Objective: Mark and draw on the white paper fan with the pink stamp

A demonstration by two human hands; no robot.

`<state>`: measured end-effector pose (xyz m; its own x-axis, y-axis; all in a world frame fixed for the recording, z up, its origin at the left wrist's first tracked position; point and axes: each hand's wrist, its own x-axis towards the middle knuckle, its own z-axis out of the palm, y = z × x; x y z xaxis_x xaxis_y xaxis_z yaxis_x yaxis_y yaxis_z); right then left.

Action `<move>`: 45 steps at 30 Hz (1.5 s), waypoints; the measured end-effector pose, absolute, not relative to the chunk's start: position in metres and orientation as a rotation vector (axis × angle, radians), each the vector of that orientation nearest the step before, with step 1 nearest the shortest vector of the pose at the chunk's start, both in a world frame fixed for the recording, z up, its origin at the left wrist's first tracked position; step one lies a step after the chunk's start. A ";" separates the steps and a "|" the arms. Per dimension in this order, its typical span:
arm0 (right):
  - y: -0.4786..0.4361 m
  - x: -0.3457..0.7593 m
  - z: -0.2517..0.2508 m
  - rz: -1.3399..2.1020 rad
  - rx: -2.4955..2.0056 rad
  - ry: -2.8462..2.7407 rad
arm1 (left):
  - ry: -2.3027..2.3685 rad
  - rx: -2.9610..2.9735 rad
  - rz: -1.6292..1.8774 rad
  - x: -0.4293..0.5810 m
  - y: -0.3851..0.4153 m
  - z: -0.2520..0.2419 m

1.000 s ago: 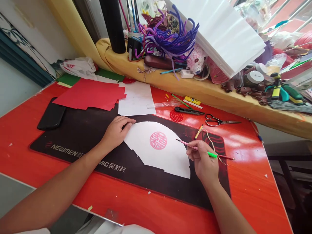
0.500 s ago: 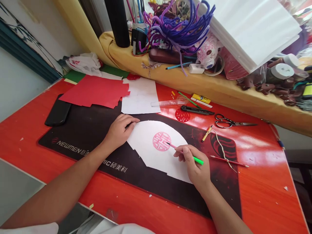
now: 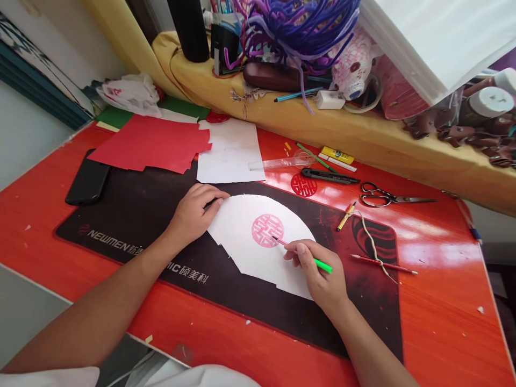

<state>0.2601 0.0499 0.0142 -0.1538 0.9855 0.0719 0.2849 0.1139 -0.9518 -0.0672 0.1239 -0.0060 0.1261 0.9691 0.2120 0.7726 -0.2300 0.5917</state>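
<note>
Pencil tip shifted in to the rim of the pink round double-happiness motif point(image 3: 267, 230) on the white fan-shaped paper point(image 3: 258, 263), flat on the black desk mat point(image 3: 100, 220). Green-gripped pencil point(image 3: 300, 252) pinched tight in the right hand point(image 3: 316, 271); left hand point(image 3: 193, 215) open, fingers pressing the paper's edge. Outer shape already cut, motif itself uncut.

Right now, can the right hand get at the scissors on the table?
Probably yes: the right hand holds a pink pencil, so it must let go first. Only a thin cord lies flat on the way to the scissors, blocking little.
</note>
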 end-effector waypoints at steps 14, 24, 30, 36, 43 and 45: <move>0.052 0.258 0.018 1.089 -1.312 -1.579 | 1.670 2.103 0.796 -0.068 0.124 -0.007; 0.052 0.260 0.016 1.114 -1.306 -1.615 | 1.685 2.103 0.790 -0.068 0.124 -0.008; 0.053 0.260 0.017 1.099 -1.314 -1.603 | 1.661 2.134 0.813 -0.069 0.124 -0.008; 0.054 0.260 0.017 1.116 -1.319 -1.605 | 1.693 2.101 0.764 -0.068 0.124 -0.006; 0.054 0.259 0.017 1.117 -1.325 -1.594 | 1.689 2.103 0.774 -0.069 0.123 -0.006; 0.053 0.259 0.016 1.122 -1.318 -1.603 | 1.678 2.115 0.786 -0.069 0.123 -0.007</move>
<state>0.2595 0.0534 0.0162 -0.1754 0.9842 0.0249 0.3133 0.0798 -0.9463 -0.0687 0.1234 -0.0070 0.1549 0.9640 0.2160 0.7834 -0.2530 0.5676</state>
